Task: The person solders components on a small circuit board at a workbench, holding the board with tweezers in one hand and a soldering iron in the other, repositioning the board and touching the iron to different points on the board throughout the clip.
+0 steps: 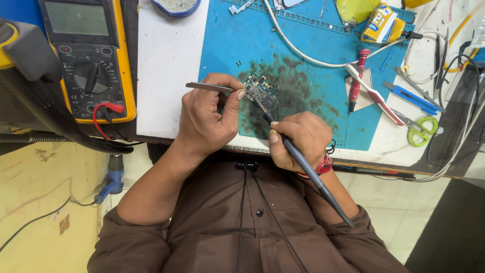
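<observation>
Here, left hand (204, 119) closed on tweezers (209, 87), steadying circuit board (261, 90); right hand (298, 139) gripping soldering iron (308, 169); best kept low, tip light on board.

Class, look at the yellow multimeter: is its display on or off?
It appears off: the yellow multimeter's grey display shows no digits, though glare could hide faint ones.

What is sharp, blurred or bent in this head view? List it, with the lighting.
Head view: even, bright light, soft shadows only; the left hand, right hand and circuit board are sharp; no strong glare on the blue mat; wide-lens bending curves the desk edge and the multimeter; the dark object at far left is close and soft.
</observation>
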A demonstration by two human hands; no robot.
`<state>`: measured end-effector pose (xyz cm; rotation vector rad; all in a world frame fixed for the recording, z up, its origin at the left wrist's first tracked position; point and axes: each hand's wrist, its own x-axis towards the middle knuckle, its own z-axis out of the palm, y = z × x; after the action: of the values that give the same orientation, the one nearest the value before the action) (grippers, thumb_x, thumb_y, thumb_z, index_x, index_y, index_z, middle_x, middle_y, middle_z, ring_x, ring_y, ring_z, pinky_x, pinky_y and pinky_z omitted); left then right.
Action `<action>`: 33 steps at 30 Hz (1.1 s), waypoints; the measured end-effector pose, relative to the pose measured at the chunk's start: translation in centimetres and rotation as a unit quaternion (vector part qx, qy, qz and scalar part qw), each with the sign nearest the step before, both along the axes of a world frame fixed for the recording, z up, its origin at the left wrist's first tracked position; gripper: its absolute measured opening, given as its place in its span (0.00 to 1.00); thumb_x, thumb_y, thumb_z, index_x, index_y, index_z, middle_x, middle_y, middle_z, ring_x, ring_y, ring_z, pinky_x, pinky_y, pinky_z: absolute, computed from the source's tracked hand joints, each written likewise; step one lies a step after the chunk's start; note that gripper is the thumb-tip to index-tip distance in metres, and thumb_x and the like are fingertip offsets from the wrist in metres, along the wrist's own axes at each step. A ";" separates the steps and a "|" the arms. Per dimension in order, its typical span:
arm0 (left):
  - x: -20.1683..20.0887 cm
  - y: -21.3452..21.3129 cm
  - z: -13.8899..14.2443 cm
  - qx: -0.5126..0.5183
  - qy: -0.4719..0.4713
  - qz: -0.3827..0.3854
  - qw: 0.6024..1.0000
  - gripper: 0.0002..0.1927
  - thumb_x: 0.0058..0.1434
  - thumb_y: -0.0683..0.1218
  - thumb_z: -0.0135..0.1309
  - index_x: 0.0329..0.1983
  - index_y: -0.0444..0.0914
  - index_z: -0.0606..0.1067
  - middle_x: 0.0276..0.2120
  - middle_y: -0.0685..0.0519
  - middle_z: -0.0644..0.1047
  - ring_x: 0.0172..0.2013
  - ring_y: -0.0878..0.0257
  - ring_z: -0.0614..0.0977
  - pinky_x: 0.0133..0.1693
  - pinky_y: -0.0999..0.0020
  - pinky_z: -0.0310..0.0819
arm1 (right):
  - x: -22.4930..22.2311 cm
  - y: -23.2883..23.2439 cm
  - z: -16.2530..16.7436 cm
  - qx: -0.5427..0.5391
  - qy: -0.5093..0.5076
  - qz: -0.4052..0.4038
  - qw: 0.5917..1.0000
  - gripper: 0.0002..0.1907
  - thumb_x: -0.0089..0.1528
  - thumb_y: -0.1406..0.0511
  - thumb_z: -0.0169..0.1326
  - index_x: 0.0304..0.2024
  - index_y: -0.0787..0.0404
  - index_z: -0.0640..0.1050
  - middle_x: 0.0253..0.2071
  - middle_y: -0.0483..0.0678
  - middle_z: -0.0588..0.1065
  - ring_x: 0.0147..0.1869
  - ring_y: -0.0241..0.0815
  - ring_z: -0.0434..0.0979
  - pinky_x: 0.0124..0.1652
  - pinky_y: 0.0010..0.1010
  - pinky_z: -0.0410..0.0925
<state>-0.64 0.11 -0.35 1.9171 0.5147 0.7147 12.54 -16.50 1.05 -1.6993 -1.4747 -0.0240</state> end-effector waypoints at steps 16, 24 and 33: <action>0.1 -0.1 -0.1 0.007 -0.021 0.016 1.000 0.04 0.72 0.38 0.56 0.44 0.34 0.72 0.35 0.49 0.79 0.27 0.64 0.82 0.30 0.71 0.76 | -0.6 1.4 0.8 -0.095 -0.070 -0.095 0.989 0.24 0.60 0.68 0.68 0.56 0.61 0.75 0.42 0.55 0.74 0.43 0.55 0.75 0.42 0.41 0.69; 0.1 0.0 0.1 0.000 -0.011 0.018 1.000 0.04 0.72 0.38 0.56 0.45 0.34 0.72 0.31 0.51 0.79 0.26 0.65 0.82 0.29 0.71 0.76 | -0.7 1.3 0.3 -0.076 -0.060 -0.133 0.986 0.26 0.66 0.69 0.65 0.64 0.64 0.71 0.49 0.52 0.76 0.48 0.53 0.77 0.45 0.38 0.70; -0.1 -0.1 0.1 -0.004 -0.007 0.011 1.000 0.04 0.72 0.39 0.57 0.44 0.34 0.73 0.33 0.51 0.79 0.27 0.65 0.81 0.30 0.70 0.75 | -0.3 -0.2 -0.7 0.001 -0.032 -0.108 0.994 0.11 0.67 0.70 0.62 0.49 0.66 0.77 0.35 0.54 0.77 0.36 0.51 0.77 0.38 0.37 0.69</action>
<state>-0.70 0.00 -0.23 1.9000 0.5293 0.7384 12.22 -16.68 0.35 -1.8647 -1.3299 -0.1959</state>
